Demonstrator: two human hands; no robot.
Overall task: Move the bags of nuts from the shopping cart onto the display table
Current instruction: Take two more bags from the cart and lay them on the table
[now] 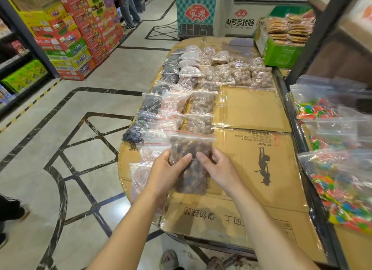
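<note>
A clear zip bag of brown nuts (191, 155) with a red seal strip is held between both my hands just above the display table (261, 169), which is covered in flattened cardboard. My left hand (167, 171) grips its left edge, thumb on top. My right hand (217, 169) grips its right edge. Rows of similar bags lie on the table's left and far parts: dark ones (153, 102) along the left edge, pale ones (173, 100) beside them, brown ones (201, 104) in the third row. The shopping cart is not in view.
Bags of coloured candy (342, 185) fill a rack at the right. A green box of packed biscuits (281, 48) stands at the table's far right. Stacked cartons (80, 38) line the aisle at left. A person's legs (128, 8) stand far down the aisle; a shoe (12, 209) shows at left.
</note>
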